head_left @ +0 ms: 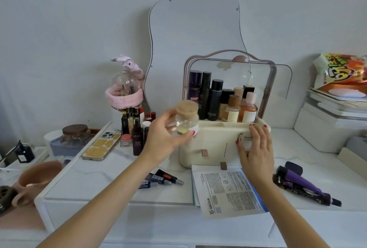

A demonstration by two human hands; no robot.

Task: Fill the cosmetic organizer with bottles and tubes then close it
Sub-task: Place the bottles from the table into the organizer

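Two hands work at centre frame: the left hand [165, 135] grips a clear jar [185, 120] with a cork lid, held up just left of the organizer [216, 142]. The right hand [256, 148], fingers spread, presses the organizer's front. Bottles [216, 98] stand inside it, lid open.

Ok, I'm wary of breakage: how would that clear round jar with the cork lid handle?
The clear round cork-lidded jar in the left hand looks like glass, so probably fragile and slippery. It seems nearly empty, likely light. On its side, it may roll.
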